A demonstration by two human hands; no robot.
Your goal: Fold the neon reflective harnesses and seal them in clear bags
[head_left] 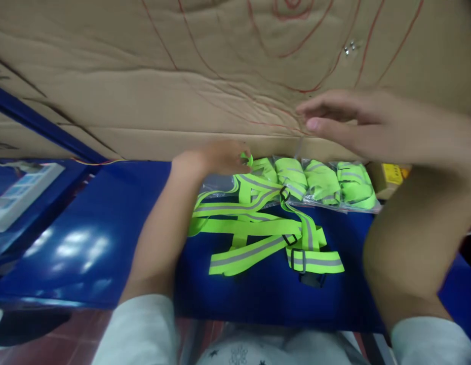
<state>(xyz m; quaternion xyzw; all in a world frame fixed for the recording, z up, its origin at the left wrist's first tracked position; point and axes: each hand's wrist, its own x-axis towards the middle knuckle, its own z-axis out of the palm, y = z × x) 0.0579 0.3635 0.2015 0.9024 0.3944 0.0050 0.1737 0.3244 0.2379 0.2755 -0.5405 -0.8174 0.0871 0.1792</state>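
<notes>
A fluorescent yellow-green reflective harness [258, 228] with grey stripes and black buckles lies loosely spread on the blue table. My left hand [220, 157] is closed at its far left side, with a bit of the green strap showing at the fingertips. Raised in front of the cardboard, my right hand [342, 119] has thumb and fingers drawn together. A faint, thin translucent strip [299, 147] shows below its fingertips; blur hides whether they hold it. Several clear bags of folded green straps [321, 182] stand in a row behind the harness.
Large cardboard [144, 101] with red drawn lines rises along the back of the blue table [79, 233]. A yellow-labelled box [389, 177] sits right of the bags. At the left is a white tray-like object [26, 195], beside a blue frame bar [49, 124].
</notes>
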